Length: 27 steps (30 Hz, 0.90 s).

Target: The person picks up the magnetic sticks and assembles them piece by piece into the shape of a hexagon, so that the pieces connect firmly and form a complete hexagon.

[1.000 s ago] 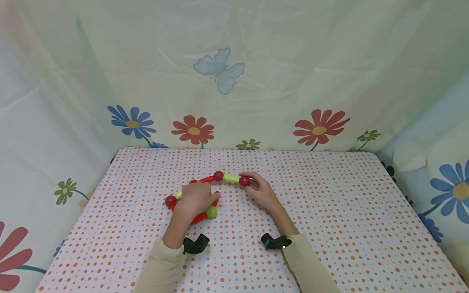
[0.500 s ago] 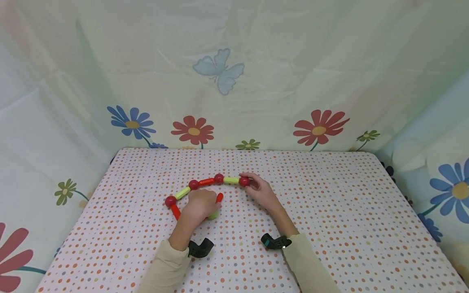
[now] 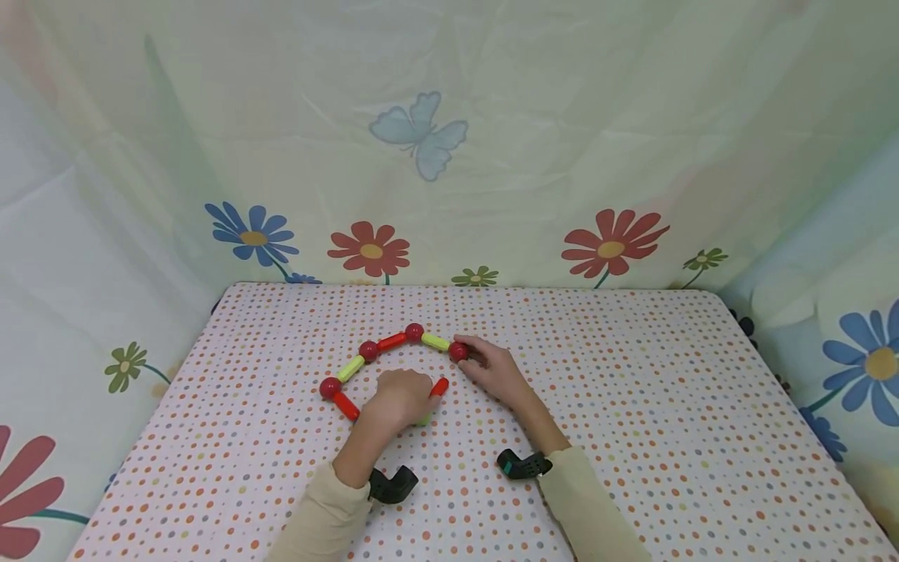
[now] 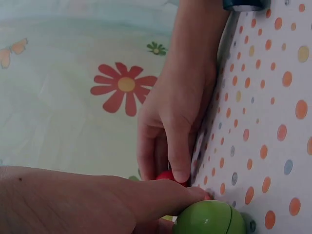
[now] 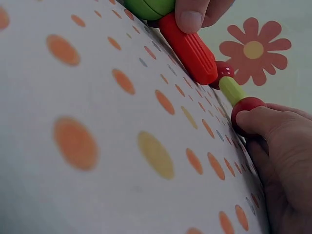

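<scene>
A chain of toy rods and balls curves over the dotted table. Along its back run a red ball (image 3: 331,388), a yellow-green rod (image 3: 350,368), a second red ball (image 3: 368,351), a red rod (image 3: 391,341), a third red ball (image 3: 414,333) and another yellow-green rod (image 3: 435,342). My right hand (image 3: 495,371) pinches the red end ball (image 5: 246,114). In front, my left hand (image 3: 399,396) grips the free-ended red rod (image 5: 187,48) beside a green ball (image 4: 209,219). That rod's free tip points toward the end ball, apart from it. The left hand hides part of the chain.
A dotted cloth covers the table (image 3: 632,406). Behind it hangs a flower-printed curtain (image 3: 527,140). Dark wrist devices sit on the left wrist (image 3: 393,485) and the right wrist (image 3: 523,465).
My left hand has moved right and toward me, bringing the free red rod closer to the end ball. The right hand has shifted slightly left, and the chain's back bends more sharply.
</scene>
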Each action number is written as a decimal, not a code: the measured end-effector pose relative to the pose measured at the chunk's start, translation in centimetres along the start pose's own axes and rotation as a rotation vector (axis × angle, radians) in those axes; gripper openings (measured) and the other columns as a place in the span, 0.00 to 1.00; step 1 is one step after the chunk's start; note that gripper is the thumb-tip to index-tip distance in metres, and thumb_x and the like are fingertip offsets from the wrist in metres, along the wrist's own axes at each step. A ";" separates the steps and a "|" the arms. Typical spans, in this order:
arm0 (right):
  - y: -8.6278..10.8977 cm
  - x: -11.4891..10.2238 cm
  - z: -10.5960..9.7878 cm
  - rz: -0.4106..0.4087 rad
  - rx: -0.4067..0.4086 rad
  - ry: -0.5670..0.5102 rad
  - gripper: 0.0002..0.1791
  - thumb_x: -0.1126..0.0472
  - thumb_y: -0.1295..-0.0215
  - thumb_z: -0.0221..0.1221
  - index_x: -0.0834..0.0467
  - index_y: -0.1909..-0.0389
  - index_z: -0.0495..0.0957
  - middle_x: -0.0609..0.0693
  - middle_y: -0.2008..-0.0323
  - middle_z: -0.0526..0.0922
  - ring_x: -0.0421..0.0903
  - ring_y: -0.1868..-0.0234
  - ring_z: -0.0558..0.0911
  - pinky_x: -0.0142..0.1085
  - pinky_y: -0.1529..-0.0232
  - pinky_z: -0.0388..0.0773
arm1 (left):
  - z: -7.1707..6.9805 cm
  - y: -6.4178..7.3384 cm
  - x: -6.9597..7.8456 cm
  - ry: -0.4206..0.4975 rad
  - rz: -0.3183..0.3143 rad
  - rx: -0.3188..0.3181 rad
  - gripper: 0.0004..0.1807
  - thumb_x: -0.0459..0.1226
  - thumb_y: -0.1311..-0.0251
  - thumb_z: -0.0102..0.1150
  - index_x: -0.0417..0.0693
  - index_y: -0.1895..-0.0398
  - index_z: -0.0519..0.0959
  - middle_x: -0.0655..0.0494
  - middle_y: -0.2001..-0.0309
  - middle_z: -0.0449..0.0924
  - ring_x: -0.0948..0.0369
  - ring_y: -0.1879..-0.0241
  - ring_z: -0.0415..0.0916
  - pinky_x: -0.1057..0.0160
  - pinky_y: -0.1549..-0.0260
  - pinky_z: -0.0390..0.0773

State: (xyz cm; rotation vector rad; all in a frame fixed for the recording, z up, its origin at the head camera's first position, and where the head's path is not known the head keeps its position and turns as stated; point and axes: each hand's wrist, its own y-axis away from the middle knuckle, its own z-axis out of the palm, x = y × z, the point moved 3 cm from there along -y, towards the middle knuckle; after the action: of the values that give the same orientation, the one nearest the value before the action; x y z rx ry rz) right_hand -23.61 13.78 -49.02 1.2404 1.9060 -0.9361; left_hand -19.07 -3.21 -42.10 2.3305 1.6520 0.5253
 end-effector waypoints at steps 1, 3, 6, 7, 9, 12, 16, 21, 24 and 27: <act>0.0 -0.1 0.0 0.004 0.004 0.009 0.25 0.68 0.36 0.60 0.58 0.37 0.73 0.59 0.39 0.77 0.55 0.38 0.77 0.41 0.40 0.75 | 0.0 0.1 0.1 -0.001 0.002 -0.004 0.17 0.49 0.33 0.53 0.45 0.67 0.82 0.55 0.76 0.75 0.58 0.76 0.69 0.57 0.66 0.73; 0.0 -0.2 0.0 0.012 0.012 0.030 0.25 0.67 0.36 0.60 0.58 0.38 0.73 0.59 0.39 0.77 0.54 0.38 0.78 0.41 0.40 0.76 | 0.0 0.2 0.4 -0.003 0.007 -0.006 0.17 0.49 0.33 0.54 0.46 0.67 0.82 0.55 0.76 0.75 0.58 0.76 0.69 0.57 0.67 0.72; -0.1 -0.3 0.0 0.029 0.020 0.059 0.25 0.66 0.36 0.61 0.58 0.38 0.73 0.59 0.39 0.77 0.54 0.39 0.78 0.42 0.40 0.75 | 0.1 0.2 0.7 -0.018 0.021 -0.005 0.17 0.49 0.34 0.54 0.46 0.68 0.81 0.55 0.77 0.74 0.59 0.77 0.69 0.59 0.68 0.71; -0.1 -0.3 0.0 0.033 0.021 0.064 0.25 0.66 0.36 0.61 0.58 0.38 0.73 0.59 0.39 0.77 0.54 0.39 0.78 0.42 0.40 0.75 | 0.2 0.2 0.8 -0.021 0.028 0.000 0.17 0.49 0.33 0.54 0.46 0.68 0.82 0.55 0.78 0.74 0.59 0.78 0.69 0.59 0.69 0.71; -0.1 -0.2 0.0 0.039 0.024 0.072 0.25 0.65 0.36 0.61 0.58 0.38 0.73 0.59 0.39 0.77 0.54 0.38 0.78 0.42 0.40 0.75 | 0.3 0.3 1.0 -0.038 0.044 0.015 0.17 0.49 0.33 0.54 0.46 0.68 0.82 0.56 0.78 0.74 0.59 0.78 0.69 0.59 0.68 0.72; 0.0 -0.2 0.0 0.054 0.022 0.084 0.25 0.65 0.36 0.61 0.57 0.37 0.72 0.59 0.38 0.76 0.54 0.38 0.77 0.42 0.39 0.75 | 0.5 0.5 1.4 -0.063 0.071 0.040 0.17 0.49 0.33 0.54 0.46 0.65 0.83 0.56 0.78 0.75 0.59 0.78 0.68 0.59 0.69 0.73; 0.0 -0.2 -0.1 0.059 0.019 0.075 0.25 0.65 0.36 0.61 0.57 0.37 0.72 0.58 0.38 0.76 0.53 0.38 0.77 0.42 0.39 0.75 | 0.6 0.6 1.9 -0.074 0.102 0.059 0.18 0.50 0.33 0.54 0.45 0.63 0.83 0.55 0.78 0.76 0.60 0.79 0.68 0.61 0.72 0.72; 0.0 -0.1 -0.2 0.089 0.042 -0.032 0.26 0.65 0.34 0.59 0.57 0.35 0.70 0.57 0.36 0.74 0.53 0.35 0.75 0.41 0.37 0.73 | -0.3 0.6 0.7 0.094 0.077 0.088 0.21 0.54 0.34 0.53 0.48 0.70 0.81 0.56 0.78 0.75 0.60 0.79 0.69 0.62 0.76 0.68; 0.0 0.0 -0.4 0.108 0.091 -0.108 0.25 0.64 0.33 0.58 0.57 0.36 0.69 0.56 0.37 0.75 0.52 0.35 0.75 0.36 0.37 0.72 | -1.8 0.7 -1.9 0.176 0.001 0.206 0.19 0.53 0.35 0.56 0.47 0.61 0.82 0.53 0.69 0.80 0.57 0.71 0.75 0.60 0.71 0.74; 0.2 -0.3 -1.1 0.056 0.238 -0.122 0.19 0.64 0.33 0.57 0.60 0.41 0.73 0.57 0.45 0.81 0.51 0.44 0.81 0.30 0.44 0.77 | -2.7 0.8 -5.2 0.173 -0.110 0.290 0.25 0.50 0.37 0.59 0.44 0.42 0.75 0.45 0.53 0.80 0.50 0.56 0.76 0.51 0.60 0.78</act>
State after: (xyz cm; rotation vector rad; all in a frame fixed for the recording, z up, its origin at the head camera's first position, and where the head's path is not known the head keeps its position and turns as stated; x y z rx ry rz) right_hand -23.49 14.62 -48.25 1.3321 1.6936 -1.2077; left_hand -21.04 -8.41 -40.09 2.4297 2.0448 0.5069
